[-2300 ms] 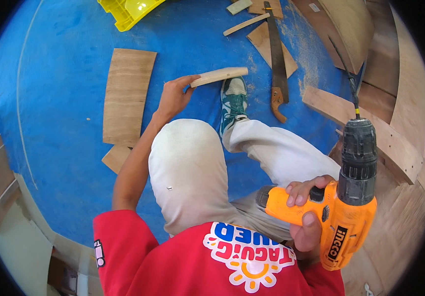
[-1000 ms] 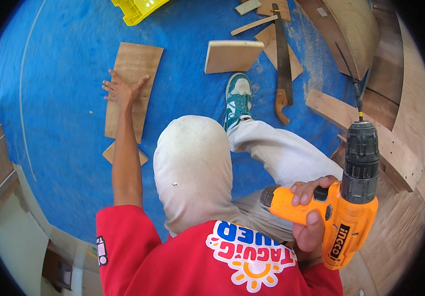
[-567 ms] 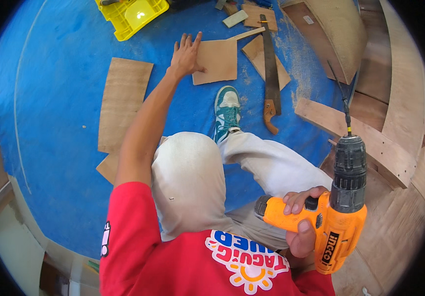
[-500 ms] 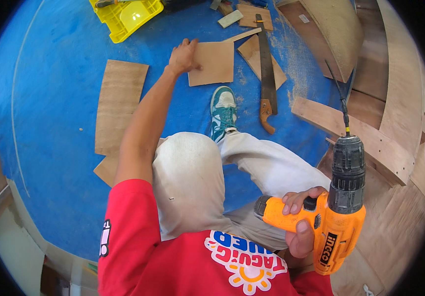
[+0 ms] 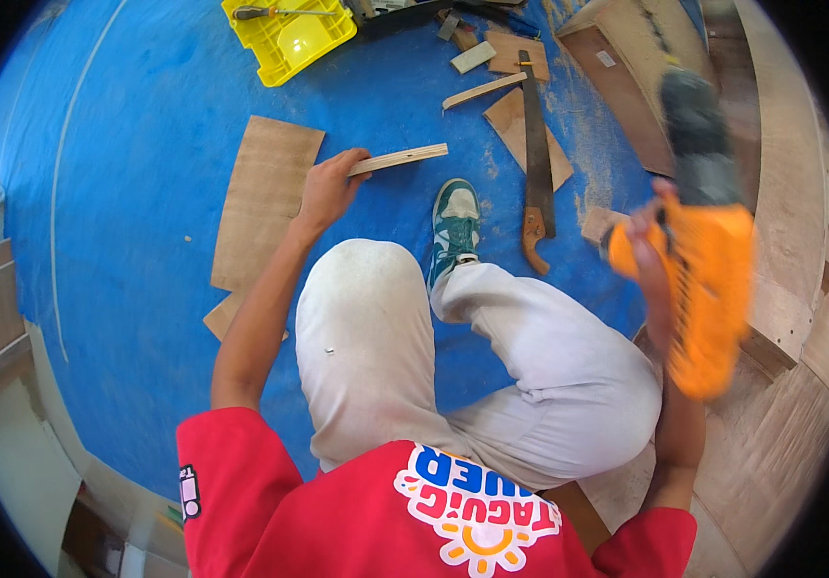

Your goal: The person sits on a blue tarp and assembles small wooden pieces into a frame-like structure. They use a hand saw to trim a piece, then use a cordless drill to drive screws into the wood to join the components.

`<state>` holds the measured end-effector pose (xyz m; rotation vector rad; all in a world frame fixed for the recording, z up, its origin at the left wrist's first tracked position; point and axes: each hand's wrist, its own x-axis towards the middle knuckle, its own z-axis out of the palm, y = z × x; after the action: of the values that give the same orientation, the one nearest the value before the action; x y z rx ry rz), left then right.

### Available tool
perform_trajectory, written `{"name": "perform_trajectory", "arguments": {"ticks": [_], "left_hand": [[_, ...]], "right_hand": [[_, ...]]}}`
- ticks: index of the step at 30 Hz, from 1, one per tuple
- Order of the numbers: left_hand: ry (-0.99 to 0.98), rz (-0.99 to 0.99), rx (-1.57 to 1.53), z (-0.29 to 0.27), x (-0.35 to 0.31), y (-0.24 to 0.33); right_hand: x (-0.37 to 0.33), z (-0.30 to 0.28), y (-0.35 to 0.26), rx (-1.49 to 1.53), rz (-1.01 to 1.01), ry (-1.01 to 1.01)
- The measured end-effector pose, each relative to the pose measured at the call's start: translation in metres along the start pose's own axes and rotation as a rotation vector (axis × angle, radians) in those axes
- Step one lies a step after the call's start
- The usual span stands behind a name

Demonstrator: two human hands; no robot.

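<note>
My left hand (image 5: 329, 189) is closed on one end of a small plywood piece (image 5: 407, 157), turned so that its layered edge faces up, above the blue floor covering. At the right, my right hand (image 5: 654, 265) grips the handle of an orange and black cordless drill (image 5: 705, 279). Motion smears the drill, and its long bit (image 5: 658, 31) points away from me. A curved plywood panel (image 5: 265, 202) lies on the floor beside my left forearm. Past my shoe (image 5: 457, 214) rests a handsaw (image 5: 537, 164) with a wooden handle.
A yellow plastic tray (image 5: 307, 58) with a screwdriver (image 5: 280, 13) on it lies at the far left. Under the saw is a plywood offcut (image 5: 506, 116), near a thin wood strip (image 5: 482, 91). Large wooden panels (image 5: 771, 125) and a wooden beam (image 5: 773, 303) line the right side.
My left hand has lifted the plywood piece and tipped it from flat to edge-up, bringing it nearer. My right hand has swung the drill forward and to the right.
</note>
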<state>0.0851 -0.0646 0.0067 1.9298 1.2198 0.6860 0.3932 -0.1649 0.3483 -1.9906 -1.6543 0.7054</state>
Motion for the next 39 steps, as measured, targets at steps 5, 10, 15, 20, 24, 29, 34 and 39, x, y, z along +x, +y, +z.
{"name": "perform_trajectory", "arguments": {"ticks": [5, 10, 15, 20, 24, 29, 34, 39], "left_hand": [[0.024, 0.035, 0.041, 0.012, -0.002, 0.001], [-0.047, 0.087, 0.062, 0.006, 0.004, 0.010], [-0.058, 0.047, 0.021, 0.005, 0.006, 0.017], [-0.101, -0.309, -0.278, 0.003, -0.010, 0.004], [-0.162, -0.569, -0.739, -0.004, -0.031, -0.025], [-0.113, -0.738, -1.248, 0.011, -0.069, -0.037], [-0.142, -0.658, -1.370, 0.028, -0.075, -0.036], [-0.097, -0.697, -1.402, 0.037, -0.077, -0.027]], "right_hand": [[0.048, 0.092, 0.114, 0.111, -0.098, -0.033], [0.037, 0.173, 0.207, -0.165, -0.310, 0.057], [0.024, 0.220, 0.273, -0.241, -0.268, 0.094], [0.028, 0.245, 0.318, -0.353, -0.207, -0.010], [0.034, 0.248, 0.335, -0.459, -0.210, -0.083], [0.037, 0.244, 0.339, -0.482, -0.166, -0.165], [0.043, 0.228, 0.308, -0.615, -0.155, -0.251], [0.063, 0.205, 0.228, 0.037, -0.051, -0.374]]}}
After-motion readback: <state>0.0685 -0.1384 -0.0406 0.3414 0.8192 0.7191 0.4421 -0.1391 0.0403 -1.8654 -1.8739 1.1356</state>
